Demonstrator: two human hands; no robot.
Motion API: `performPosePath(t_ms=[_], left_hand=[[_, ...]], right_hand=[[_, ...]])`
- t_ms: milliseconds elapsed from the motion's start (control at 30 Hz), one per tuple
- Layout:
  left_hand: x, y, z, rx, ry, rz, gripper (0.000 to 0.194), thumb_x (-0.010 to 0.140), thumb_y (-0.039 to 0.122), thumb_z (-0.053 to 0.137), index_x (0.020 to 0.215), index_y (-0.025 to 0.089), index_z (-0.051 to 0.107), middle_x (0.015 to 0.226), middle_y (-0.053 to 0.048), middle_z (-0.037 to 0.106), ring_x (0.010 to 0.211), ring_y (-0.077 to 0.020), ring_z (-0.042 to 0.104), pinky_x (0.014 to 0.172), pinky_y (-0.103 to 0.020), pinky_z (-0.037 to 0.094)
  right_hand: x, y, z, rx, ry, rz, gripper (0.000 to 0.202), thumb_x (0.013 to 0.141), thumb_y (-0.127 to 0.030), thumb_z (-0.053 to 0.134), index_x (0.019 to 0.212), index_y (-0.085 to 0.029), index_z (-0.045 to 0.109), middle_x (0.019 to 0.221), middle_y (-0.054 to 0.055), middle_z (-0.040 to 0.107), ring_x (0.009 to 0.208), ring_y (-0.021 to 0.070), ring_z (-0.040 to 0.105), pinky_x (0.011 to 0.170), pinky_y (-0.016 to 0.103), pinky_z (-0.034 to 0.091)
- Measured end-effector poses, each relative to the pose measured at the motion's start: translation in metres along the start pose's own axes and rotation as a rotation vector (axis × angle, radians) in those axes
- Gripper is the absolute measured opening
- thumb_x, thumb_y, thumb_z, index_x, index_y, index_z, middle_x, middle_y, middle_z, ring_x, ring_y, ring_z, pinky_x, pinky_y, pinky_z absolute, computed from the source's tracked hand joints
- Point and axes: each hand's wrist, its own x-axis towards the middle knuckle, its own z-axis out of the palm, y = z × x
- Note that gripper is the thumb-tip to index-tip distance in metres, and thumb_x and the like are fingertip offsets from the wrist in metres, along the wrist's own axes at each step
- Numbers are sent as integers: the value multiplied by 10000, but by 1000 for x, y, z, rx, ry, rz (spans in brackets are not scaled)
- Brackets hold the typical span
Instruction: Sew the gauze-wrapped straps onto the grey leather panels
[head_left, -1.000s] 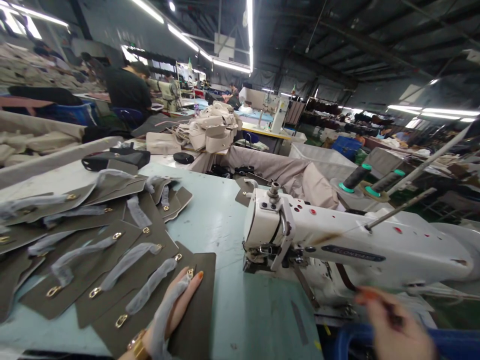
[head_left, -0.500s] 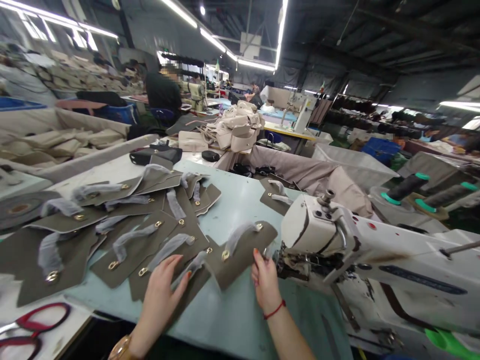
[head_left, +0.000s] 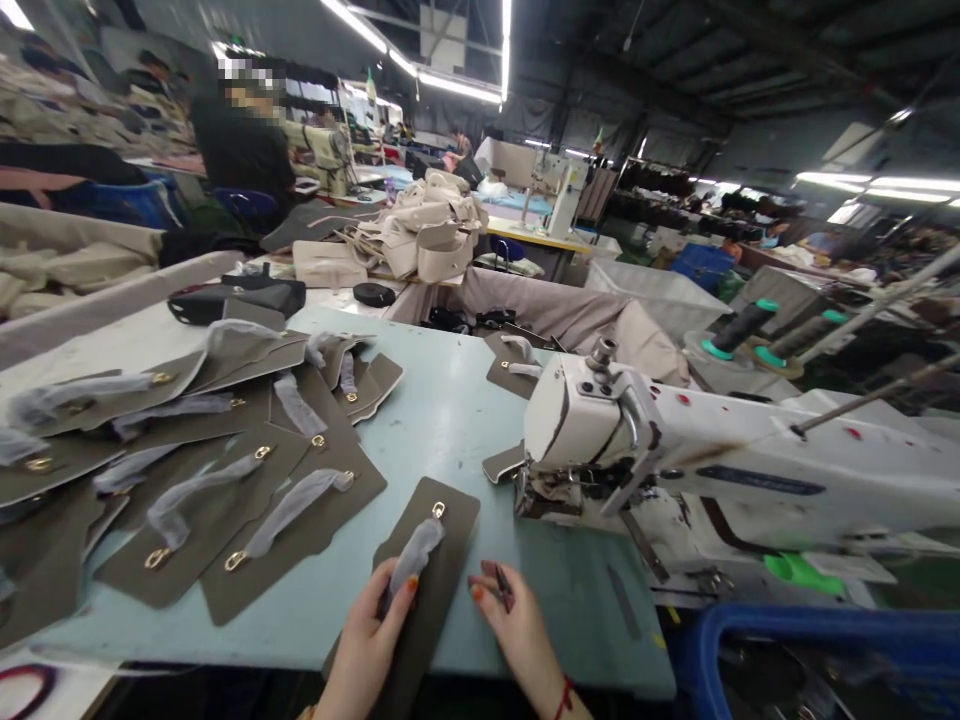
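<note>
My left hand (head_left: 369, 630) grips a grey-brown panel (head_left: 439, 545) near its plastic-wrapped handle (head_left: 417, 548), at the front middle of the pale blue-green table. Gold hardware shows at the handle's top end. Just right of this panel is my right hand (head_left: 517, 620), its fingers closed on a small dark tool (head_left: 505, 588). Another panel piece (head_left: 504, 463) lies partly under the head of the white sewing machine (head_left: 577, 420). Several similar panels with wrapped handles (head_left: 296, 510) overlap on the left.
A blue bin (head_left: 701, 640) stands at the lower right. Behind the table are a fabric-lined bin (head_left: 637, 335) and a heap of beige pieces (head_left: 442, 225). Thread cones (head_left: 742, 328) are at the right. A person (head_left: 240, 140) in dark clothing is at the back left.
The view has turned right. My left hand has taken hold of a panel and brought it to the front middle. The panel by my right hand has moved away, and the small tool now shows.
</note>
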Motion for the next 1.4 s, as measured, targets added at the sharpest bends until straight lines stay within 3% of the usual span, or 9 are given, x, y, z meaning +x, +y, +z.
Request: performPosePath(t_ms=[133,300,433,567,700,900,967,1167,1400], left_hand=[[-9,21,17,-41,-18,57,331,858,427,525,1114,220,564,1096,-78,641,1040,-257,590,902,-355,477],[-13,22,2,114,126,90,644,757,468,618,1314,201,439,1386,-152,435,1304,-339,390,1042,-520,357],[-21,19,1,-108,-180,-231,681,710,502,677,1276,173,492,1362,-162,515,1248,-349,480,1006,-474,431],[-29,44,20,-455,-366,-394,555,776,481,637,1209,148,542,1193,-141,655,1079,-322,621,913,-416,514],[-29,69,32,-627,-269,-476,478,771,429,655,1143,136,586,1091,-126,705,951,-295,680,798,-368,561],[-15,92,31,-676,-152,-494,370,788,403,623,1061,153,624,990,-92,733,856,-242,701,694,-306,564],[-12,100,31,-744,-133,-530,297,798,352,626,1019,153,634,945,-89,737,781,-228,708,667,-311,567],[-23,115,30,-1048,-247,-672,287,837,346,626,989,105,656,798,-85,722,635,-172,668,574,-263,526],[-48,89,18,-1085,-483,-784,296,683,440,752,708,148,710,716,-56,726,854,-243,677,835,-329,491]], right_hand=[[-21,-14,24,12,-70,-68,321,802,-449,646,919,-151,661,875,78,697,820,232,654,711,300,524],[-11,-46,17,-96,-4,-130,255,827,-394,608,773,-147,637,689,22,620,628,147,540,554,217,438],[-3,-69,16,-123,-26,-183,238,826,-353,590,702,-151,606,639,3,573,578,121,481,513,199,383],[-4,-84,28,-17,-80,-167,204,827,-327,583,725,-151,599,666,4,578,588,120,488,536,207,396],[-7,-100,20,96,-124,-176,214,833,-359,597,802,-152,643,715,15,610,589,111,491,559,208,399],[-31,-113,-10,116,-103,-50,373,877,-460,536,922,-117,673,740,44,673,397,35,231,390,184,192],[-44,-115,-14,87,-144,-63,365,878,-455,547,880,-113,674,738,44,669,428,45,323,413,180,243],[-72,-126,-5,-211,-238,-260,405,740,-419,735,1042,-176,619,882,17,644,597,91,505,508,183,358],[-76,-130,25,-829,-284,-403,413,644,-435,805,918,-214,591,886,-10,638,713,165,613,571,233,388]])
